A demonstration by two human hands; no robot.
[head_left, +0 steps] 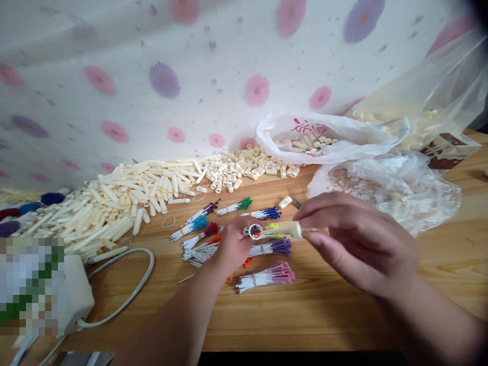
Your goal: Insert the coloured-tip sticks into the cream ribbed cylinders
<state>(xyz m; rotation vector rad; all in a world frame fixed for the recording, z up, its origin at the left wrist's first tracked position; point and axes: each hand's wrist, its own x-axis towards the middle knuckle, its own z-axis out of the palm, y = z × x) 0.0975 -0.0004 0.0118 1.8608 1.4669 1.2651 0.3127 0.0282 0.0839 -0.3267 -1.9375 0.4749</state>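
My left hand (233, 246) is closed around a short cream slotted pen barrel (255, 232), its round open end facing me with several coloured tips inside. Just to the right, my right hand (354, 234) pinches a cream tapered pen barrel (293, 230) between thumb and fingers. The two parts are close together but apart. Around my hands lie banded bundles of white pen refills with coloured ends: pink (267, 276), purple (272, 247), blue (267, 213), green (236, 205) and light blue (190, 226). A yellow-ended bundle is partly hidden behind the right-hand barrel.
Cream barrels (148, 188) and slotted pieces (236, 168) are heaped along the wall. A white bag (366, 137) holds filled pens, beside a crumpled clear bag (412, 193) and a box (450, 150). A single slotted piece (285, 202) lies ahead. A white cable (148, 274) loops at left.
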